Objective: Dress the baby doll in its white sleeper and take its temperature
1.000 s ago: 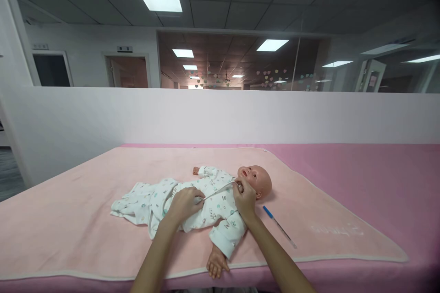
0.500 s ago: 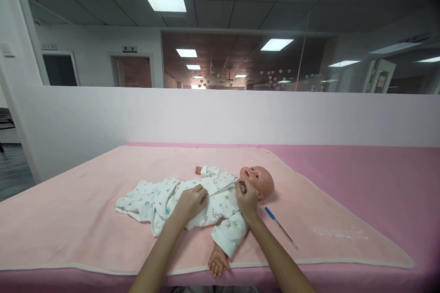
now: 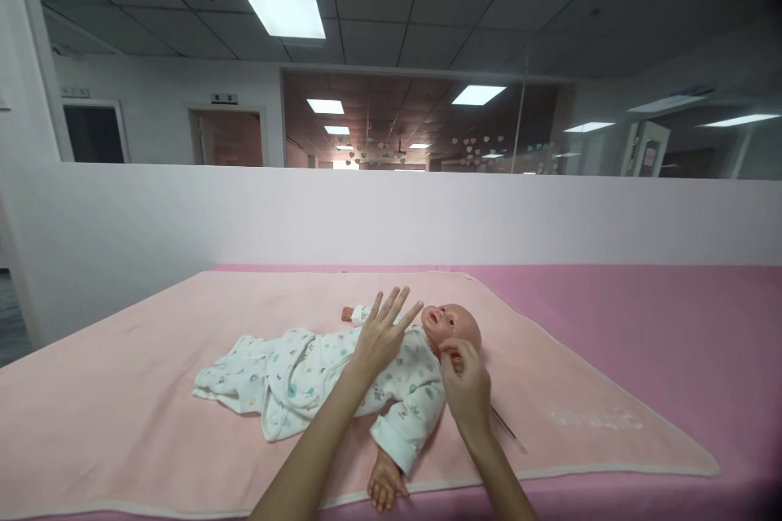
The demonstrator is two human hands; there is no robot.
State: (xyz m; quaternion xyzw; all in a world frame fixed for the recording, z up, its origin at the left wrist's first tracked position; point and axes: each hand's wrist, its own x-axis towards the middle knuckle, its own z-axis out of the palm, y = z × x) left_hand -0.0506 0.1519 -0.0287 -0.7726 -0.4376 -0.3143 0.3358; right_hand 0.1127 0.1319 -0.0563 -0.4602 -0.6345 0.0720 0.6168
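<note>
A baby doll [image 3: 452, 324] lies on its back with its head to the right. It wears a white printed baby outfit [image 3: 305, 362]. Over the doll's chest is my left hand [image 3: 384, 335], its fingers stretched and spread, holding nothing. My right hand [image 3: 465, 378] is at the side of the doll's neck and cheek, fingers curled and fingertips together; whatever may be between them is hidden. A pen [image 3: 506, 426] lies partly behind my right hand, so its blue end is covered. The doll's near hand [image 3: 384, 482] reaches toward the front edge.
Beneath the doll spreads a peach-pink blanket [image 3: 147, 358] with a white border, laid over a pink table surface [image 3: 641, 326]. A low white wall [image 3: 391, 216] runs along the back, with glass panes above it.
My left hand has let go of the outfit's front edge, risen and spread its fingers over the chest. The right hand has moved off the collar, slightly right and nearer, partly covering the pen.
</note>
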